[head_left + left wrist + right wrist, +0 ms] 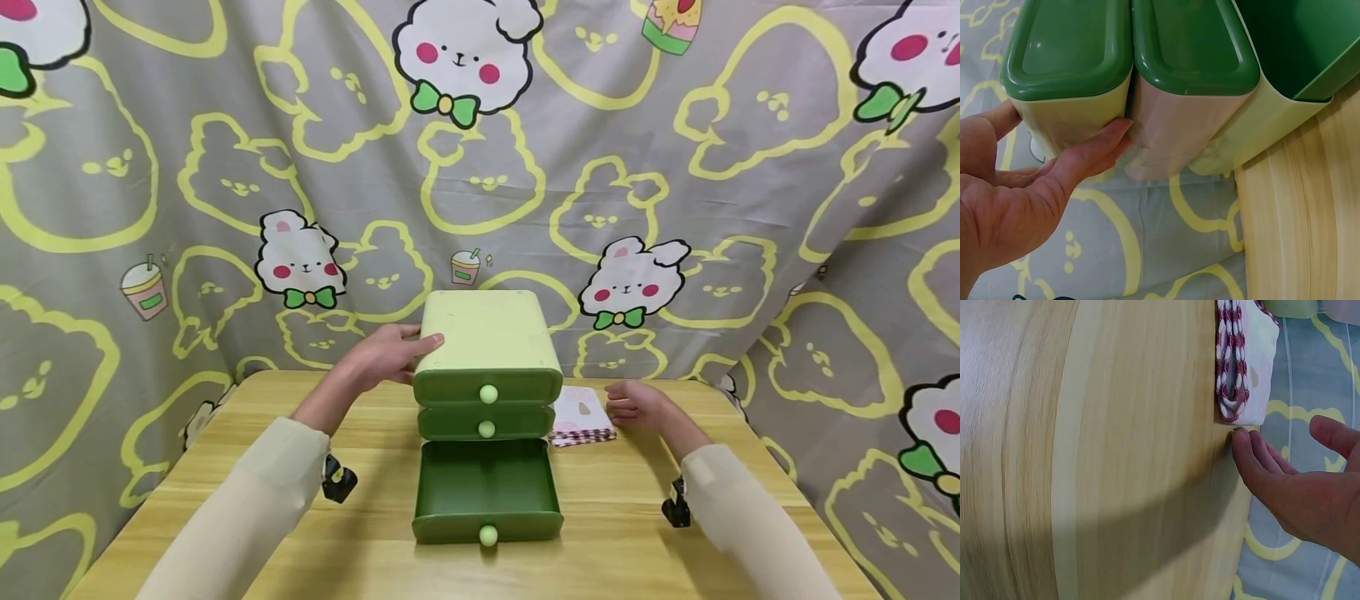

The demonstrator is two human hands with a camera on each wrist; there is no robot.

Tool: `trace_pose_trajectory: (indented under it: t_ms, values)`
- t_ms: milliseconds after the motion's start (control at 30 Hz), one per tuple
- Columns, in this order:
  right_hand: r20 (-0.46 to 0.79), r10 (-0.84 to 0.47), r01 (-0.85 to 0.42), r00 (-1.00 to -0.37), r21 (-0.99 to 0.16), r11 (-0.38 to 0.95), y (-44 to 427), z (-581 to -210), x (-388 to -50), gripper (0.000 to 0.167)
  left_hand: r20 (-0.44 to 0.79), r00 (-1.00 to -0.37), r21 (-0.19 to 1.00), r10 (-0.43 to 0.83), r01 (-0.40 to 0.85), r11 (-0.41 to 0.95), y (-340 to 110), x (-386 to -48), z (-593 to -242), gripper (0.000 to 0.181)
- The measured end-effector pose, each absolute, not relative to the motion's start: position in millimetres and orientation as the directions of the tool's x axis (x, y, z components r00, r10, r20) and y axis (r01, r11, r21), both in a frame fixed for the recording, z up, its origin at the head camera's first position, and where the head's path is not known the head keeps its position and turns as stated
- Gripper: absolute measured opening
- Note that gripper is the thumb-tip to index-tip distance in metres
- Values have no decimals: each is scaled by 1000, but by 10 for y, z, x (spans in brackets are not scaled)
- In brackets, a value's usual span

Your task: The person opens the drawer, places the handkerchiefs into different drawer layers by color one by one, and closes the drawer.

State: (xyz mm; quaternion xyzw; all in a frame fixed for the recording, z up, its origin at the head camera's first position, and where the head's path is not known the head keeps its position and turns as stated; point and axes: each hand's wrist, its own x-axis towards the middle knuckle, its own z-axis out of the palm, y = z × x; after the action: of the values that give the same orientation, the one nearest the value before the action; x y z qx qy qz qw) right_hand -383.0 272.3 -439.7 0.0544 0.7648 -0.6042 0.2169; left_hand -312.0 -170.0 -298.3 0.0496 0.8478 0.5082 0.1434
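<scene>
A drawer unit (487, 333) of stacked tiers, with green drawer fronts and a pale yellow-green top, stands mid-table. Its bottom drawer (487, 527) is pulled out, showing a bare green inside. The two drawers above are closed. My left hand (384, 357) rests against the top tier's left side, thumb over the top edge. In the left wrist view, its fingers (1094, 147) lie along that side, fairly straight. Right of the unit lies a folded cloth (583, 414) with a red-and-white checked layered edge. Beside it, my right hand (641, 406) holds nothing, its fingers loosely bent near the cloth's corner.
The wooden table (622, 517) extends in front of the unit and to both sides. A grey curtain (495, 208) with yellow bear outlines hangs behind the table's far edge. A small black device (339, 479) sits on each wrist.
</scene>
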Motion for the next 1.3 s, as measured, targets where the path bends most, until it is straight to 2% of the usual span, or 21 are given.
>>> trace_pose_trajectory:
  t_ms: [700,1133,1300]
  values:
    - [-448,-141,422,-883,-889,180,2611,-4459,-3830,65,-201,-951,876,234,-68,478,-1696,-3101,-2961,79]
    - [-469,-148,439,-871,-877,197,2527,-4468,-3826,63,-194,-951,881,240,-61,468,-1691,-3104,-2964,79]
    - [-466,-149,436,-872,-878,197,2482,-4489,-3835,53,-191,-952,881,239,-59,470,-1697,-3099,-2974,80]
